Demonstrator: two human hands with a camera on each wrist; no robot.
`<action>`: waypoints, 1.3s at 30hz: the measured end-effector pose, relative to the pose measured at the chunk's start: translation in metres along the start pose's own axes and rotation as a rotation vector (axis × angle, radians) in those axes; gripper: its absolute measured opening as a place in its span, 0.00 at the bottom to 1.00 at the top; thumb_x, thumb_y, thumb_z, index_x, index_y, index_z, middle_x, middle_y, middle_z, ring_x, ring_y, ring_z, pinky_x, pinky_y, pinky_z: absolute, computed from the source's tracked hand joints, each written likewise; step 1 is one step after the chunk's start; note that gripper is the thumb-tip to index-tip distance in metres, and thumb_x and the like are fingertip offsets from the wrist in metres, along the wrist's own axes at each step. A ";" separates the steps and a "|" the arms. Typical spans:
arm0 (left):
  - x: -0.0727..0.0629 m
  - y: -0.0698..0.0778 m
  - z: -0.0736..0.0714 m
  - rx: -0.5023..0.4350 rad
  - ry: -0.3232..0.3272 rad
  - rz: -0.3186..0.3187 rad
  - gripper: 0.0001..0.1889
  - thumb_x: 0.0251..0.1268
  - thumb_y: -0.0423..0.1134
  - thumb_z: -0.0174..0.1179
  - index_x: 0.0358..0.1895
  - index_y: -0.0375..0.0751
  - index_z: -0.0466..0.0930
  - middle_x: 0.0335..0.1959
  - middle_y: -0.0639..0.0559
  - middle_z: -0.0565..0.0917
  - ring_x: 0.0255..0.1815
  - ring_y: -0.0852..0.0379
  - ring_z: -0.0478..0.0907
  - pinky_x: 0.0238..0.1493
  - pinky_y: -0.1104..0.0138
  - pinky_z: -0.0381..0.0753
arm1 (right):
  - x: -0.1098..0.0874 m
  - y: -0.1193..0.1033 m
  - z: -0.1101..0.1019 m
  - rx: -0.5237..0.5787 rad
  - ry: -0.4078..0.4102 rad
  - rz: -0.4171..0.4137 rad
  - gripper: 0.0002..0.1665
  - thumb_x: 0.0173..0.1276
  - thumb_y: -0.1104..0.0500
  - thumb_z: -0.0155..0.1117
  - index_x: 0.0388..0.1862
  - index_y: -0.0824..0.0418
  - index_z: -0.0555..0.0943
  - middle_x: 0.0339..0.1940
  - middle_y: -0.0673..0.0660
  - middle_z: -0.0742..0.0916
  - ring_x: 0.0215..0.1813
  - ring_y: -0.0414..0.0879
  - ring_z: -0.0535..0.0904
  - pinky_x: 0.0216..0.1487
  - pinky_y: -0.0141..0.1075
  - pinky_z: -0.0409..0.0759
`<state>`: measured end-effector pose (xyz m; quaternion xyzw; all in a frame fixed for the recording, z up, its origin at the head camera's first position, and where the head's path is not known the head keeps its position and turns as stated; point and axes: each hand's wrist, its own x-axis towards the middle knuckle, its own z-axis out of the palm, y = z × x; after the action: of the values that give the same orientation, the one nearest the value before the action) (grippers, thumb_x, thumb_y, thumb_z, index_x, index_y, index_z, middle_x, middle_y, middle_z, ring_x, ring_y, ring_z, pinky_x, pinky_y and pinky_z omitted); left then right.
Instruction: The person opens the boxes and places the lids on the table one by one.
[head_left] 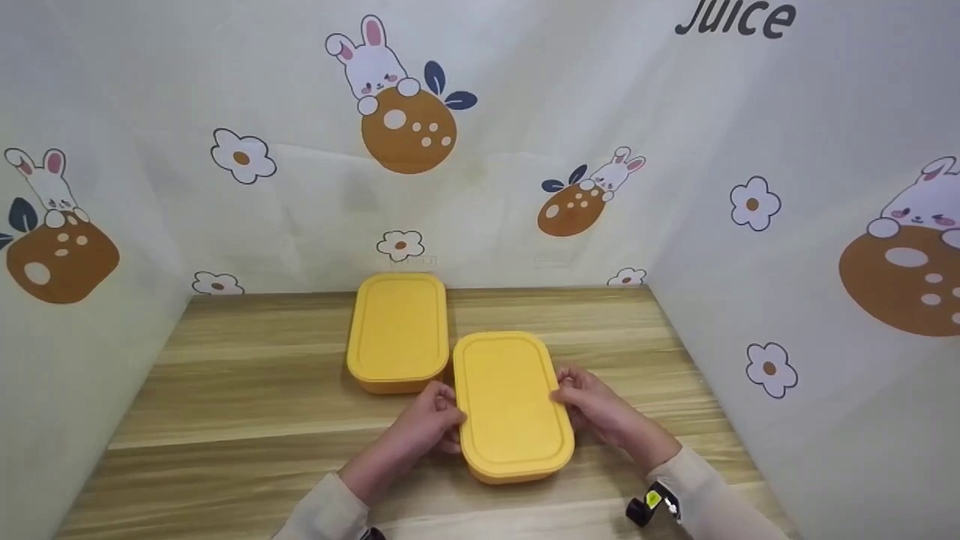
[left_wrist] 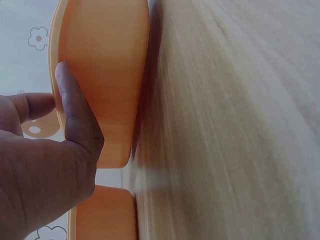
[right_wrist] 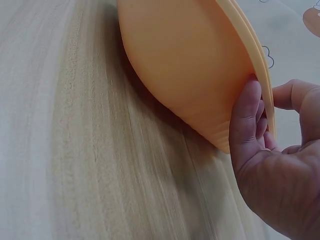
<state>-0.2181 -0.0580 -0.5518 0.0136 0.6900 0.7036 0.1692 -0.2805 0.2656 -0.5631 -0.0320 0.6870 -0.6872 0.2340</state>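
Note:
A yellow lidded food container (head_left: 514,405), oblong with rounded corners, sits right of the middle of the wooden table. On its left long side my left hand (head_left: 426,421) pinches the rim, thumb at the lid's edge and fingers below it. My right hand (head_left: 604,409) pinches the opposite rim in the same manner. The left wrist view shows the container's orange-looking side wall (left_wrist: 107,75) with a finger lying along it under the rim. In the right wrist view, fingertips tuck beneath the lid's overhang (right_wrist: 255,55), and a shadow lies under the container.
A second yellow lidded container (head_left: 399,330) stands behind and to the left, close to the first one's far left corner. Cloth walls (head_left: 285,217) printed with rabbits and flowers rise at the back and both sides of the wooden table (head_left: 232,405).

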 end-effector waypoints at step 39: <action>-0.019 -0.011 0.012 0.901 0.163 0.399 0.57 0.69 0.68 0.70 0.86 0.32 0.57 0.85 0.35 0.61 0.79 0.33 0.70 0.66 0.34 0.80 | -0.004 0.007 -0.003 0.009 -0.023 -0.004 0.22 0.74 0.65 0.64 0.62 0.69 0.71 0.39 0.55 0.85 0.31 0.44 0.86 0.24 0.34 0.84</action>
<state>-0.1944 -0.0513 -0.5577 0.1619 0.9203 0.3531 -0.0457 -0.2758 0.2703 -0.5684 -0.0404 0.6810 -0.6905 0.2405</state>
